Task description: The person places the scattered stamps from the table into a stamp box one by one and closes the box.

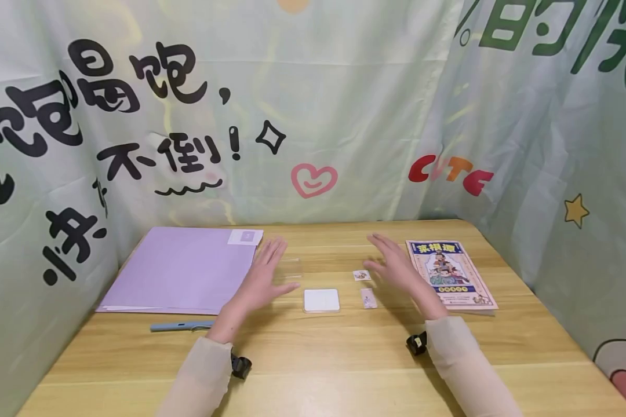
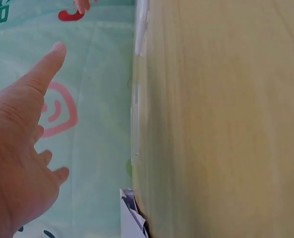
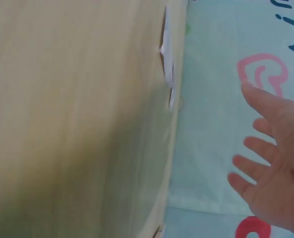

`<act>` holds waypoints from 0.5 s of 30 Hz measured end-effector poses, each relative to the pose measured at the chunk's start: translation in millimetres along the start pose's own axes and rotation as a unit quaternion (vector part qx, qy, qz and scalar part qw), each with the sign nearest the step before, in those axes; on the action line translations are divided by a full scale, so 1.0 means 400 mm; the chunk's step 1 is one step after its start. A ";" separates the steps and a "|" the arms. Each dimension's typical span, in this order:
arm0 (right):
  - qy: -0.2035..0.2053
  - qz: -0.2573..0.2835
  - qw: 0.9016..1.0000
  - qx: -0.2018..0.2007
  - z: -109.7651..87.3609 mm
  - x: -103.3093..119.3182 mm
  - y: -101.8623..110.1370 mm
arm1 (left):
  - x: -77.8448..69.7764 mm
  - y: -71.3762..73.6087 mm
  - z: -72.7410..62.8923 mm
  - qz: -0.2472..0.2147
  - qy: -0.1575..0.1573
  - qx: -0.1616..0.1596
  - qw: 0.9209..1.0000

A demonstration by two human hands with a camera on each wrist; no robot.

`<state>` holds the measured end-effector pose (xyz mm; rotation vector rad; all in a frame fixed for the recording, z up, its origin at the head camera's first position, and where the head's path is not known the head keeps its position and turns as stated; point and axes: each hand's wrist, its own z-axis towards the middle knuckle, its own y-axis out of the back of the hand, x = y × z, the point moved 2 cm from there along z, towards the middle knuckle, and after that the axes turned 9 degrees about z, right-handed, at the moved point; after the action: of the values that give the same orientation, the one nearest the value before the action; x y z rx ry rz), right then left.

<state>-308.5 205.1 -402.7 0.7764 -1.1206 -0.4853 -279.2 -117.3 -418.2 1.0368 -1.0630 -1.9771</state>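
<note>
My left hand (image 1: 263, 278) is held above the table with its fingers straight and thumb spread, beside the right edge of a large purple folder (image 1: 182, 266). My right hand (image 1: 396, 266) mirrors it, palm turned inward, next to a comic-style booklet (image 1: 451, 275). Neither hand holds anything. Between them lie a small white rectangular case (image 1: 321, 300) and two small printed picture cards, an upper card (image 1: 361, 275) and a lower card (image 1: 368, 298). A clear plastic piece (image 1: 293, 267) lies just right of the left fingers. Both wrist views show the hands with fingers extended.
A blue pen (image 1: 179, 326) lies in front of the folder, its right end hidden behind the left wrist. The wooden table (image 1: 313, 370) ends at a printed cloth backdrop (image 1: 355, 116), which also hangs along both sides.
</note>
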 end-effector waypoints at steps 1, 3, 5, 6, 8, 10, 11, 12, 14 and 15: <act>0.005 0.003 1.000 0.007 0.001 -0.004 -0.002 | -0.002 -0.002 0.000 -0.008 -0.002 0.009 1.000; 0.010 0.012 1.000 0.018 0.003 -0.013 -0.005 | -0.006 -0.007 0.000 -0.023 -0.003 0.028 0.999; 0.016 0.019 0.999 0.026 0.004 -0.020 -0.009 | -0.008 -0.013 0.000 -0.030 -0.003 0.048 0.998; 0.016 0.024 0.999 0.031 0.005 -0.024 -0.010 | -0.009 -0.015 0.000 -0.031 -0.004 0.057 0.998; 0.017 0.028 0.999 0.043 0.007 -0.030 -0.013 | -0.010 -0.021 0.001 -0.033 -0.004 0.075 0.997; 0.017 0.027 0.998 0.056 0.009 -0.036 -0.016 | -0.011 -0.025 0.001 -0.032 -0.004 0.091 0.995; 0.016 0.024 0.998 0.064 0.010 -0.040 -0.017 | -0.011 -0.027 0.001 -0.033 -0.004 0.098 0.995; 0.018 0.022 0.997 0.071 0.012 -0.044 -0.019 | -0.012 -0.028 0.001 -0.033 -0.005 0.104 0.994; 0.021 0.017 0.997 0.079 0.016 -0.051 -0.020 | -0.014 -0.032 0.002 -0.032 -0.005 0.118 0.993; 0.025 0.013 0.996 0.081 0.018 -0.054 -0.020 | -0.015 -0.033 0.002 -0.033 -0.008 0.122 0.992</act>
<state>-322.9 212.6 -420.5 0.9086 -1.1326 -0.3540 -279.5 -106.2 -427.5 1.1992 -1.3184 -1.9438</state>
